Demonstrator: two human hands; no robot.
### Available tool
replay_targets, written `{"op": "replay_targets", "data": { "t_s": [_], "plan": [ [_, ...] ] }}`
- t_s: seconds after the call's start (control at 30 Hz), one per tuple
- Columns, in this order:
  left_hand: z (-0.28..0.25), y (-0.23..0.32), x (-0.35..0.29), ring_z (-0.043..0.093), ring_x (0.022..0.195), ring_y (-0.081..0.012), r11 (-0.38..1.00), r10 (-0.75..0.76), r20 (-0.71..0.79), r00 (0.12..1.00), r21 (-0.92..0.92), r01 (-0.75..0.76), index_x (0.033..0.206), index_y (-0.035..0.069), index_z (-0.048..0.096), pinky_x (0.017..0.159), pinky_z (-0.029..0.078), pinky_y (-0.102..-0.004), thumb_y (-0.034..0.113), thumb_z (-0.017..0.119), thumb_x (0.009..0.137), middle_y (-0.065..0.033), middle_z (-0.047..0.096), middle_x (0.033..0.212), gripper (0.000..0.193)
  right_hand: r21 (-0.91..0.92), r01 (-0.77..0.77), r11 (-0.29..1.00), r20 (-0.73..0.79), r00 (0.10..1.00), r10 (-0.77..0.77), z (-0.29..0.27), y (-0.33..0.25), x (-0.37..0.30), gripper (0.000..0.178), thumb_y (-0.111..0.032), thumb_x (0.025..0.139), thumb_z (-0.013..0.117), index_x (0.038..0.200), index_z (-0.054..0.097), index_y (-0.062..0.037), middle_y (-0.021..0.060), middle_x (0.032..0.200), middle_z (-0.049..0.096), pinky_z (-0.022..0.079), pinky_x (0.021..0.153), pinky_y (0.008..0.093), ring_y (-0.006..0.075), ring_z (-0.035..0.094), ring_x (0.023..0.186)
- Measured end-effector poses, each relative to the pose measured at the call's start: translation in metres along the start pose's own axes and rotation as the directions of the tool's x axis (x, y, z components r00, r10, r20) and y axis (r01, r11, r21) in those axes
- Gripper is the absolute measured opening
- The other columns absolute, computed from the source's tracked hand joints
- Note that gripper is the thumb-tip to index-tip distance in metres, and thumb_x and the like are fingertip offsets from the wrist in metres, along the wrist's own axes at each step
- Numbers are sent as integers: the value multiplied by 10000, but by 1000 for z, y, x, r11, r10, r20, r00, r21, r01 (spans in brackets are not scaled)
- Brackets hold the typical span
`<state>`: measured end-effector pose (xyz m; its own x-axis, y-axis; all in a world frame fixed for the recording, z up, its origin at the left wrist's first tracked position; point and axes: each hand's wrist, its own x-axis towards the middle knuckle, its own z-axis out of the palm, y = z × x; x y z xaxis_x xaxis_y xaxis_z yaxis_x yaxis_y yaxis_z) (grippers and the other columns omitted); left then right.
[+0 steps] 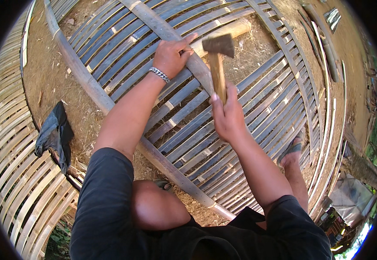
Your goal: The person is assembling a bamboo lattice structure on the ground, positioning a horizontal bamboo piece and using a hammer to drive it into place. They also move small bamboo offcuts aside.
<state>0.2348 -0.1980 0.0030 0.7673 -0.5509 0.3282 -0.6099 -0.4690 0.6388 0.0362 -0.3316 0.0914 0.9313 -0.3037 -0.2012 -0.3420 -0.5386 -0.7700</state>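
Observation:
My right hand (227, 117) grips the wooden handle of a hammer (218, 52), its dark metal head raised over the slats. My left hand (171, 54), with a metal chain bracelet on the wrist, presses down on a thick bamboo crosspiece (154, 24) that runs diagonally over a panel of split bamboo slats (262, 99). The hammer head hovers just right of the left fingers. A short light bamboo piece (234, 29) lies under the hammer head, beyond the crosspiece.
A second long bamboo pole (89, 84) crosses the panel lower left. A dark cloth (54, 134) lies on the dirt at left. More slat panels (15, 173) lie at left. My sandalled foot (291, 151) rests on slats at right.

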Motion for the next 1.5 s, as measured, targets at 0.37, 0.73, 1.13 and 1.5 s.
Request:
{"op": "replay_targets", "data": {
  "t_s": [0.37,0.73,1.13,1.5],
  "plan": [
    [0,-2,0,697,816,-215,999,-48,50,998,20,47,1489,277,490,823,459,-380,195,746,864,-4,760,863,681,-52,-250,967,58,966,253,-4,-37,31,510,-254,1029,523,1465,384,-29,359,1067,654,505,899,518,521,644,1028],
    [-15,4,3,722,843,-236,918,-278,74,958,-274,288,1572,44,285,969,464,-402,127,656,863,-29,780,936,804,-71,-112,991,-54,993,108,-25,-43,41,456,-190,1003,537,1406,405,-22,353,1033,654,495,864,562,536,626,996],
    [7,-55,70,185,1544,-297,763,-277,68,958,622,176,1602,128,232,1235,120,-591,424,407,1048,-62,276,1657,653,-90,-249,964,160,952,261,-20,-47,42,543,-200,1017,520,1495,335,-20,342,1045,655,525,859,500,484,662,1003],
    [8,-56,80,202,1538,-305,790,-241,48,969,590,168,1609,155,210,1234,114,-598,407,415,1046,-61,295,1649,651,-224,-118,968,96,985,143,-36,-39,43,507,-200,1013,526,1447,358,1,355,1101,642,508,893,534,493,656,1037]
  ]
}}
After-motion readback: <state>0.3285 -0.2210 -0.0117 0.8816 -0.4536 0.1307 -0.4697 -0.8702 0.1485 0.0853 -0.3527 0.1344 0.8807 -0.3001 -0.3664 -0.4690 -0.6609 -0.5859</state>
